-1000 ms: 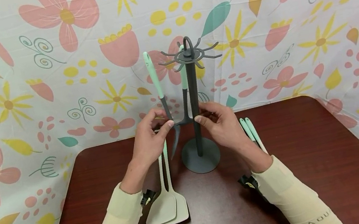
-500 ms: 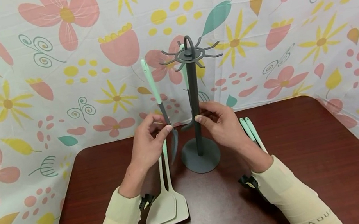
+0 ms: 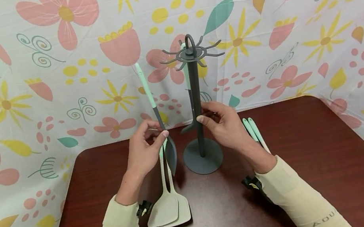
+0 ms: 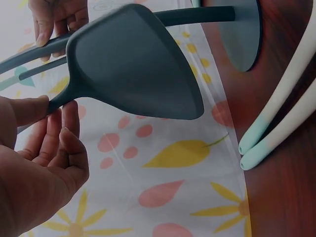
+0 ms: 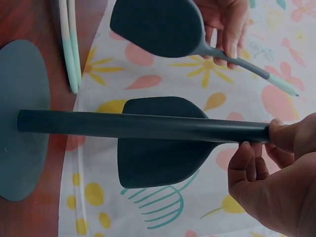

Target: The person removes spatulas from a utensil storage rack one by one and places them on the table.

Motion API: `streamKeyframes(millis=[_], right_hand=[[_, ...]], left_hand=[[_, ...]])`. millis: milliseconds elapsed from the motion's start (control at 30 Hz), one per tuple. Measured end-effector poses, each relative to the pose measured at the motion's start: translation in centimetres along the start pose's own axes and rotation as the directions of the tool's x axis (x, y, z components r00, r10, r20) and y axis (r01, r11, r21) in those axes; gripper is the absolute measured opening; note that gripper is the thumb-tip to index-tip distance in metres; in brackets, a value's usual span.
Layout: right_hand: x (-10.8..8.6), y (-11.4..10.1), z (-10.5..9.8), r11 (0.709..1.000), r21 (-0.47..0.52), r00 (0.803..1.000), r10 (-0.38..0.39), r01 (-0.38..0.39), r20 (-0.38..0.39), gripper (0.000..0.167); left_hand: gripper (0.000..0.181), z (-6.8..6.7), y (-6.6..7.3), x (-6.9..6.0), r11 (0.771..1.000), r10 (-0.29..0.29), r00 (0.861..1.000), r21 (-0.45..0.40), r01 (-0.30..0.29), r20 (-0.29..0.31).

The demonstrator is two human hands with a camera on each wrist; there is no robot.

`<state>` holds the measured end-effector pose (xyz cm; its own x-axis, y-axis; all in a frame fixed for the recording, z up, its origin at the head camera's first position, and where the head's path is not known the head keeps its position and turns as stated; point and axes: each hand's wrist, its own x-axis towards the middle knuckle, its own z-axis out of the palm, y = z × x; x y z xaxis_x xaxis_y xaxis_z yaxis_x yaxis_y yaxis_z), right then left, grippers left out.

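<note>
My left hand [image 3: 143,144] pinches the dark grey neck of a spatula [image 4: 133,64] between thumb and fingers. Its mint handle points up and its broad blade hangs down, left of the stand and off the table. My right hand [image 3: 221,125] grips the dark pole of a utensil stand [image 3: 196,95], which has a round base and a ring of hooks on top. Behind the pole hangs a second grey spatula [image 5: 158,173], partly covered by it. That one's mint handle reaches up to the hooks; the exact hook contact is hidden.
Two overlapping beige spatulas [image 3: 164,211] with mint handle ends lie on the brown table [image 3: 321,170], left of the stand base. Several mint-handled utensils [image 3: 255,131] lie right of it, partly behind my right forearm. A flowered cloth [image 3: 90,84] hangs behind the table.
My left hand has drawn the held spatula left and slightly down, away from the stand, and its blade has turned. The hanging spatula has swung behind the pole. My right hand stays put.
</note>
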<state>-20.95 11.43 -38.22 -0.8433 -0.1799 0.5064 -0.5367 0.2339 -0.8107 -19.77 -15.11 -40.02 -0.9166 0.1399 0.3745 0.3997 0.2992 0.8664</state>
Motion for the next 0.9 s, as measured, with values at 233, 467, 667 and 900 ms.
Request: streamKeyframes(millis=[233,467,667,900], right_hand=[[0.1,0.0,-0.1,1.000,-0.002,1.000,0.002,-0.002,0.015,0.032],[0.0,0.4,-0.1,1.000,0.008,1.000,-0.008,0.008,0.018,0.031],[-0.1,0.6,0.0,0.999,0.020,0.999,-0.035,0.034,0.018,0.030],[-0.1,0.7,0.1,0.999,0.020,0.999,-0.045,0.045,0.016,0.028]], left_hand=[[0.017,-0.5,-0.4,-0.6,1.000,-0.002,1.000,0.023,0.002,-0.030],[0.015,-1.1,-0.8,-1.2,0.999,-0.008,0.999,0.031,0.009,-0.033],[0.015,-1.5,-1.3,-1.7,0.999,-0.009,0.999,0.034,0.011,-0.050],[0.019,-2.1,-1.6,-2.3,0.998,-0.039,0.996,0.048,0.043,-0.078]])
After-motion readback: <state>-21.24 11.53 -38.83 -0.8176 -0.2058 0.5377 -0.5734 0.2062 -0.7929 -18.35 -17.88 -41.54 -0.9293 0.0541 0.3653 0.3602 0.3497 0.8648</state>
